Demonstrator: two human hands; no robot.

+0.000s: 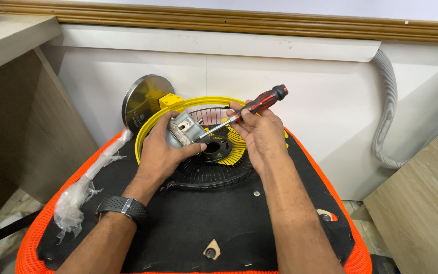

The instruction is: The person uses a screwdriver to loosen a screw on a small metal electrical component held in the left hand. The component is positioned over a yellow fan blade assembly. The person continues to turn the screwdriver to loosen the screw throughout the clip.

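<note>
My left hand (164,152) grips a small grey metal fan motor (183,129), tilted, above a black wire fan guard (206,172) with a yellow centre ring. My right hand (259,134) holds a screwdriver with a red and black handle (265,100); its shaft slants down left and the tip touches the motor. A yellow guard rim (150,129) and a round metal base (140,101) with a yellow block stand behind. I wear a black watch (122,207) on the left wrist.
Everything rests on a black seat with an orange mesh edge (335,185). A crumpled clear plastic bag (79,195) lies at the left. White wall panels stand behind, a grey corrugated hose (387,96) hangs right, and wooden boards flank both sides.
</note>
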